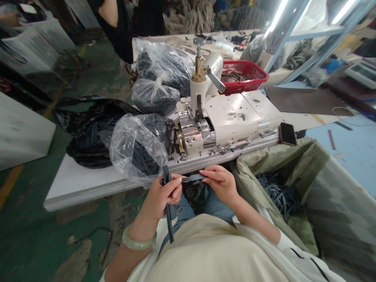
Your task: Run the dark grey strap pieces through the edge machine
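Note:
My left hand (164, 194) is closed round a bundle of dark grey straps (169, 219) that hangs down over my lap. My right hand (220, 182) pinches the end of one dark strap (192, 178), which runs across to the left hand. Both hands sit just below the front edge of the white table (76, 184). Right above them stands a cream industrial machine (229, 117) with a metal head and a grey lever.
A clear plastic bag of dark straps (136, 150) lies left of the machine, with black bags behind it. A red basket (242, 74) stands at the back. A phone (287, 134) rests on the table's right. A sack of dark strips (279, 196) is at my right. Another person stands far off.

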`<control>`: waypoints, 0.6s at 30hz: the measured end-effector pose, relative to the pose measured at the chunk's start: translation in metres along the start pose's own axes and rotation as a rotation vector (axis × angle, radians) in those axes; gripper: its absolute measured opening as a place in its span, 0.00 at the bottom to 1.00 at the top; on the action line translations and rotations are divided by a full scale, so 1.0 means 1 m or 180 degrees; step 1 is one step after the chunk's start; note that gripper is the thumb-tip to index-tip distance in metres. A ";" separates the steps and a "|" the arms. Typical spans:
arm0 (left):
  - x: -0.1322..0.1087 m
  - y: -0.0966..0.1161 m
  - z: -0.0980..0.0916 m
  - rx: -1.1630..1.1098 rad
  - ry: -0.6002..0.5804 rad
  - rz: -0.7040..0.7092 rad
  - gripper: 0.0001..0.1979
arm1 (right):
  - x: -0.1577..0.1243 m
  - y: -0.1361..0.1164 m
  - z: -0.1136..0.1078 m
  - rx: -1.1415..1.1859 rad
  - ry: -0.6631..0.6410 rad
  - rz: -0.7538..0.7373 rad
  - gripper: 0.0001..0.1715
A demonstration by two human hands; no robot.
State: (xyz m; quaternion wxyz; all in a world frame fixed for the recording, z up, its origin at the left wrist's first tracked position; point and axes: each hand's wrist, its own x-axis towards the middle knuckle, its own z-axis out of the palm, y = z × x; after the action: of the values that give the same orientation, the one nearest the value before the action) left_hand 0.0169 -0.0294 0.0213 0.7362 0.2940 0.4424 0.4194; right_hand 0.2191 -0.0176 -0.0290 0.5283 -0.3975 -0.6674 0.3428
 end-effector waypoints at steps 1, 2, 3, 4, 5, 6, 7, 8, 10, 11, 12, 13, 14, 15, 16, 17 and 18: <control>0.000 0.000 0.000 -0.0007 -0.0010 0.0008 0.08 | 0.000 -0.001 0.000 0.0043 0.0050 0.0070 0.17; 0.000 0.001 0.000 -0.0021 -0.0019 0.0016 0.08 | 0.000 -0.001 0.000 0.0085 0.0099 0.0145 0.17; 0.000 0.002 0.000 -0.0040 -0.0026 0.0023 0.08 | 0.000 -0.002 0.000 0.0127 0.0143 0.0219 0.16; -0.001 0.002 0.000 -0.0061 -0.0025 0.0030 0.08 | 0.001 -0.002 0.000 0.0171 0.0171 0.0290 0.16; -0.001 0.003 0.000 -0.0081 -0.0021 0.0036 0.08 | 0.001 -0.002 0.000 0.0218 0.0182 0.0353 0.16; -0.001 0.004 -0.001 -0.0096 -0.0015 0.0041 0.08 | 0.001 -0.001 0.000 0.0268 0.0185 0.0411 0.15; -0.001 0.005 -0.001 -0.0107 -0.0014 0.0040 0.08 | 0.002 -0.001 0.000 0.0317 0.0182 0.0465 0.15; 0.000 0.005 -0.002 -0.0114 -0.0019 0.0042 0.08 | 0.002 0.000 0.000 0.0366 0.0178 0.0517 0.15; 0.000 0.005 -0.004 -0.0109 -0.0043 0.0051 0.10 | 0.001 0.002 0.002 0.0472 0.0175 0.0629 0.15; 0.001 0.004 -0.005 -0.0089 -0.0045 0.0059 0.11 | 0.000 0.002 0.003 0.0530 0.0180 0.0710 0.14; 0.001 0.004 -0.006 -0.0059 -0.0032 0.0068 0.13 | 0.000 0.002 0.005 0.0597 0.0177 0.0814 0.14; 0.002 0.003 -0.006 -0.0019 -0.0006 0.0081 0.14 | -0.001 0.002 0.007 0.0688 0.0165 0.0965 0.12; 0.003 0.002 -0.007 0.0026 0.0028 0.0097 0.15 | -0.003 0.001 0.009 0.0817 0.0138 0.1171 0.11; 0.004 0.001 -0.007 0.0070 0.0062 0.0112 0.15 | -0.004 0.000 0.012 0.0993 0.0078 0.1421 0.09; 0.005 0.001 -0.007 0.0112 0.0099 0.0126 0.14 | -0.005 -0.001 0.014 0.1222 -0.0012 0.1706 0.07; 0.006 0.000 -0.007 0.0148 0.0138 0.0135 0.13 | -0.006 -0.003 0.016 0.1489 -0.0111 0.2003 0.08; 0.007 0.000 -0.006 0.0175 0.0183 0.0143 0.13 | -0.007 -0.004 0.017 0.1779 -0.0197 0.2287 0.10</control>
State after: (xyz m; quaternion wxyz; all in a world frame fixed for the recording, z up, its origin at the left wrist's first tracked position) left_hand 0.0128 -0.0230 0.0162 0.7052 0.3117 0.4680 0.4317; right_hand 0.2027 -0.0268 -0.0318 0.4426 -0.4356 -0.3845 0.6830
